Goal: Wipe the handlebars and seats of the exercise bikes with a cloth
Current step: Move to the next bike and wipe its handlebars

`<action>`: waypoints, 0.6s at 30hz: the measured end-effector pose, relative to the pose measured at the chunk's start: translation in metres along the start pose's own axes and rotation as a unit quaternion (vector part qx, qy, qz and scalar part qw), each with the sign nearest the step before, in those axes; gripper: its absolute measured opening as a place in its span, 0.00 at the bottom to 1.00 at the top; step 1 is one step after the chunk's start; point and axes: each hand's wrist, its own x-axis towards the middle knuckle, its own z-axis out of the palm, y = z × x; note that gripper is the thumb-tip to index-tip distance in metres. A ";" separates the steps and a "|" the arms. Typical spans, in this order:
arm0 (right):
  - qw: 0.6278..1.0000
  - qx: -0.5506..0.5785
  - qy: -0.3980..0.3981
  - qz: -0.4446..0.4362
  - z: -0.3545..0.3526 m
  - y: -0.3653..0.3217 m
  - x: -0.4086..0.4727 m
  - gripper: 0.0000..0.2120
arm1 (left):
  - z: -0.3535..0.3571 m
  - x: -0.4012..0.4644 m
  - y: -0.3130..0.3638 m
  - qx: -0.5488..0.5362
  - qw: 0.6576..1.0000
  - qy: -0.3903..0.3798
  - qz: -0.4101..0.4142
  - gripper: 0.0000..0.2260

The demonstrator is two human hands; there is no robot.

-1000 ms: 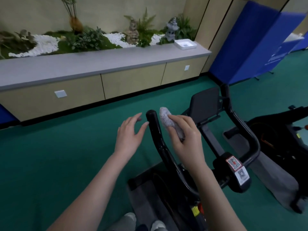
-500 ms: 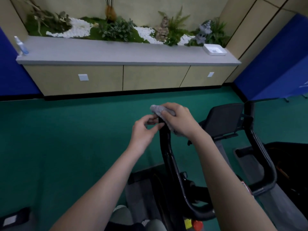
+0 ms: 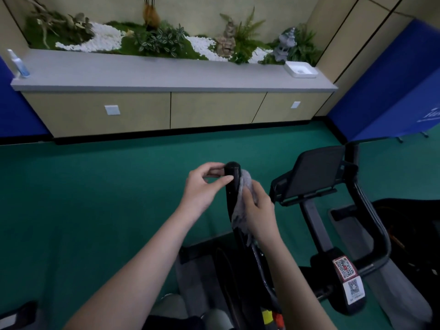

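Right hand [image 3: 258, 211] grips grey cloth [image 3: 240, 210] wrapped against right side of black handlebar [image 3: 232, 186], just below its tip. Left hand [image 3: 202, 186] pinches the bar tip, thumb and fingers. Console [image 3: 312, 175] farther right, counter [image 3: 166, 72] far.

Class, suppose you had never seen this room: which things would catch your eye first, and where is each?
At centre, the right hand presses a grey cloth against the black handlebar, while the left hand pinches the bar's tip. Behind runs a long counter topped with plants and white pebbles. A blue screen stands at the right.
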 end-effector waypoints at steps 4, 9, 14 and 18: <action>1.000 0.002 -0.002 0.031 0.001 0.019 -0.011 0.13 | -0.002 0.001 0.003 0.006 1.000 -0.011 -0.003 0.10; 0.996 0.081 0.017 0.016 0.008 0.007 0.009 0.14 | 0.000 0.000 0.005 -0.002 1.000 -0.019 -0.002 0.10; 0.998 0.050 0.005 0.035 0.009 0.017 0.003 0.12 | -0.003 0.002 0.003 -0.001 1.000 -0.029 -0.003 0.11; 0.999 -0.008 0.016 0.037 0.005 0.028 -0.013 0.08 | -0.002 0.003 0.000 -0.002 1.000 -0.030 -0.002 0.10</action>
